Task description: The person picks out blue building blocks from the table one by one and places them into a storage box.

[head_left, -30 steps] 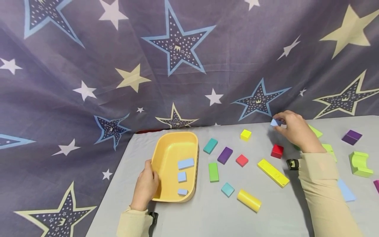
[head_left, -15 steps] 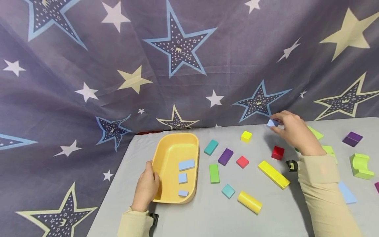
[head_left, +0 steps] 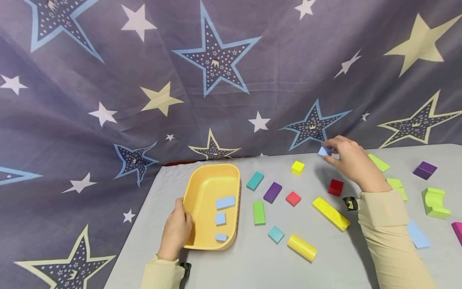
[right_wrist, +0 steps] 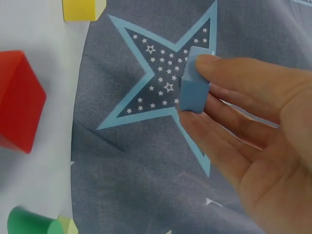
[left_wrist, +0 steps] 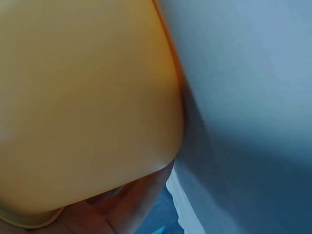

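Note:
A small blue block (head_left: 324,151) is pinched between the thumb and fingers of my right hand (head_left: 353,161), lifted above the far edge of the table. The right wrist view shows the same blue block (right_wrist: 196,80) gripped at its sides by the fingertips. My left hand (head_left: 177,230) grips the left rim of a yellow tray (head_left: 202,196). Inside that tray, along its right side, lie three blue blocks: a longer one (head_left: 225,202), a squarer one (head_left: 220,218) and a small one (head_left: 221,237). In the left wrist view, the tray wall (left_wrist: 87,107) hides most of the hand.
Between tray and right arm lie a yellow cylinder (head_left: 302,248), a long yellow block (head_left: 331,214), red blocks (head_left: 335,187), a purple block (head_left: 272,192) and others. Right of the arm are a lime curved block (head_left: 435,202) and a blue triangle (head_left: 418,234). A star-patterned curtain (head_left: 231,100) hangs behind.
My right hand has moved a little to the left with the blue block in its fingers. My left hand and the tray have stayed about where they were.

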Available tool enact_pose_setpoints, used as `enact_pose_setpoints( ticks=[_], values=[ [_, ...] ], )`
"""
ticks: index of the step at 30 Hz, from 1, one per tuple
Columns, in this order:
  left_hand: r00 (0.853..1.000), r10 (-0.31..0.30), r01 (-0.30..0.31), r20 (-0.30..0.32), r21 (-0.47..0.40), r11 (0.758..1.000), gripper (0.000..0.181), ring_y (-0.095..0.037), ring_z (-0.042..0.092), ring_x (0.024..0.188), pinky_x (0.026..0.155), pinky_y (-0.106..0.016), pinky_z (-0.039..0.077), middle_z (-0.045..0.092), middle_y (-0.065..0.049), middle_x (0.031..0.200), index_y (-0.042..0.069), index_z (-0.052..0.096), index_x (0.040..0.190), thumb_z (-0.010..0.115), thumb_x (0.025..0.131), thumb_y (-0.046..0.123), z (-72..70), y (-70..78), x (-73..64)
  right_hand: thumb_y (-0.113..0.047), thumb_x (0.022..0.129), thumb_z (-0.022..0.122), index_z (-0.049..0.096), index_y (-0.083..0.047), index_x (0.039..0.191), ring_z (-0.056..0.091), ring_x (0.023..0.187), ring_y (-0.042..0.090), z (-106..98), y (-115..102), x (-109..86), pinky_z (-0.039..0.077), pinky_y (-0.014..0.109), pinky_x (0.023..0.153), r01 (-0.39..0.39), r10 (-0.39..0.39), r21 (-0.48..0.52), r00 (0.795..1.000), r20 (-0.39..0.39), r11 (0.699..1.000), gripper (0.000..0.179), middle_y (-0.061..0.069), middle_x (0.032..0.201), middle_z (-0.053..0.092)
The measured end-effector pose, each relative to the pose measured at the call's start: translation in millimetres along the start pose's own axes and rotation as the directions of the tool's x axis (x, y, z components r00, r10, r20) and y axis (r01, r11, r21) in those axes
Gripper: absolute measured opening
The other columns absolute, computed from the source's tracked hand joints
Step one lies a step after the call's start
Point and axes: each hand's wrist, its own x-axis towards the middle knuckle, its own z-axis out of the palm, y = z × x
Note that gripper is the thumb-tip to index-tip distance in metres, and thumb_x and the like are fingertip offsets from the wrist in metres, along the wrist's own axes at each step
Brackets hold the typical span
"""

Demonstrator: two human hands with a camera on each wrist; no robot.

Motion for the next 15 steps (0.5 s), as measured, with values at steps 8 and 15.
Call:
enact_pose_setpoints(
  ticks=[8, 15],
  values=[
    [1.000, 0.003, -0.003, -0.002, 0.000, 1.000, 0.039, -0.043, 0.067, 0.086, 0.071, -0.054, 0.051, 0.067, -0.031, 0.104, -0.006, 0.041, 0.137, 0.046, 0.099, 0.004, -0.2, -0.6, -0.5, -0.006, 0.088, 0.073, 0.064, 0.010, 0.118, 0.063, 0.096, 0.040, 1.4, -7.4, 0.4, 0.051, 0.055, 0.084, 0.022, -0.022, -0.004, 1.000, 0.007, 1.000, 0.035, 0.026, 0.111, 0.061],
    [1.000, 0.009, -0.008, -0.007, 0.002, 1.000, 0.039, -0.044, 0.067, 0.085, 0.071, -0.055, 0.051, 0.067, -0.031, 0.102, -0.007, 0.041, 0.136, 0.046, 0.099, 0.003, -0.2, 1.0, -0.4, -0.005, 0.086, 0.075, 0.066, 0.009, 0.116, 0.063, 0.095, 0.038, 0.2, -11.1, -1.5, 0.051, 0.055, 0.084, 0.028, -0.029, -0.007, 1.000, -0.004, 1.000, 0.034, 0.024, 0.107, 0.062]
  ],
)
